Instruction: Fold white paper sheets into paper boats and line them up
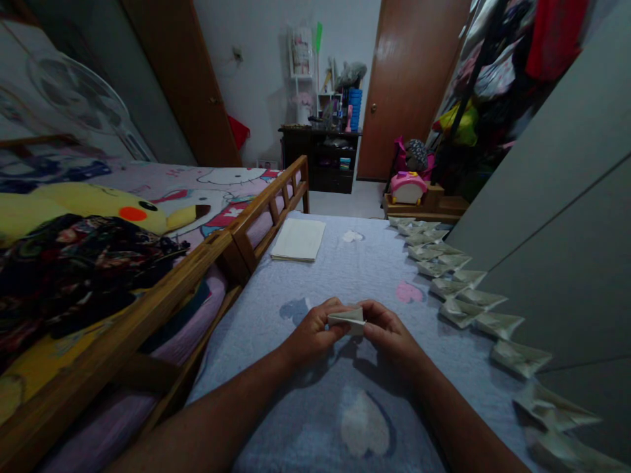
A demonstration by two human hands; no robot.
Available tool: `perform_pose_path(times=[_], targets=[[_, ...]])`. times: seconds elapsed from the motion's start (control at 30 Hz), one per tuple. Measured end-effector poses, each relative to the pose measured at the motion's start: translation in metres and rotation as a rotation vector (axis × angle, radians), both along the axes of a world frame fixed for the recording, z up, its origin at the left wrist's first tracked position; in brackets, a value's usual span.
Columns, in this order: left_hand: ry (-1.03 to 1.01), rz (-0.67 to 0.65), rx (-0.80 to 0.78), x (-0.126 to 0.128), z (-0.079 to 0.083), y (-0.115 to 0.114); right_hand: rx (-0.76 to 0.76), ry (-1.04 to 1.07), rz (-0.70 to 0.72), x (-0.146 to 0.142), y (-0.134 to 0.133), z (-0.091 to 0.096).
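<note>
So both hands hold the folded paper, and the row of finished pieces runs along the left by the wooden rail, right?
No. In the head view the row of finished pieces runs along the right, by the grey panel. The left hand and right hand do hold the folded paper.

Small folded paper [347, 318], flat, midair
</note>
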State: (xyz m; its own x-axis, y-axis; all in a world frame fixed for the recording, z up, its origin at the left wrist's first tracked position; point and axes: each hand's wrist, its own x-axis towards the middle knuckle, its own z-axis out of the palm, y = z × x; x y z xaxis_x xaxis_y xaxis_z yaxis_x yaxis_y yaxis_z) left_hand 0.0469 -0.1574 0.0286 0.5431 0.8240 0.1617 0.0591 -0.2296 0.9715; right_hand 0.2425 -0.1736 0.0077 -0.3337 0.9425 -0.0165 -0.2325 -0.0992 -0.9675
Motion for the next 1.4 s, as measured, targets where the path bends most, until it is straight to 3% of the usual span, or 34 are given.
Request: perform_pose_path(times=[0.37, 0.77, 0.97, 1.4], targets=[[-0.145, 0.072, -0.140, 0.003, -0.008, -0.001, 0.039, -0.122, -0.041, -0.006, 0.003, 0.002], [-0.090, 0.089, -0.242, 0.006, -0.013, 0.001, 0.020, -0.159, -0.164, -0.005, 0.001, 0.006], [0.015, 0.205, -0.069, 0.005, -0.011, 0.006, 0.060, -0.186, -0.147, -0.007, 0.001, 0.002], [-0.012, 0.227, -0.104, 0.007, -0.009, 0.003, 0.033, -0.248, -0.159, -0.007, -0.001, 0.006]])
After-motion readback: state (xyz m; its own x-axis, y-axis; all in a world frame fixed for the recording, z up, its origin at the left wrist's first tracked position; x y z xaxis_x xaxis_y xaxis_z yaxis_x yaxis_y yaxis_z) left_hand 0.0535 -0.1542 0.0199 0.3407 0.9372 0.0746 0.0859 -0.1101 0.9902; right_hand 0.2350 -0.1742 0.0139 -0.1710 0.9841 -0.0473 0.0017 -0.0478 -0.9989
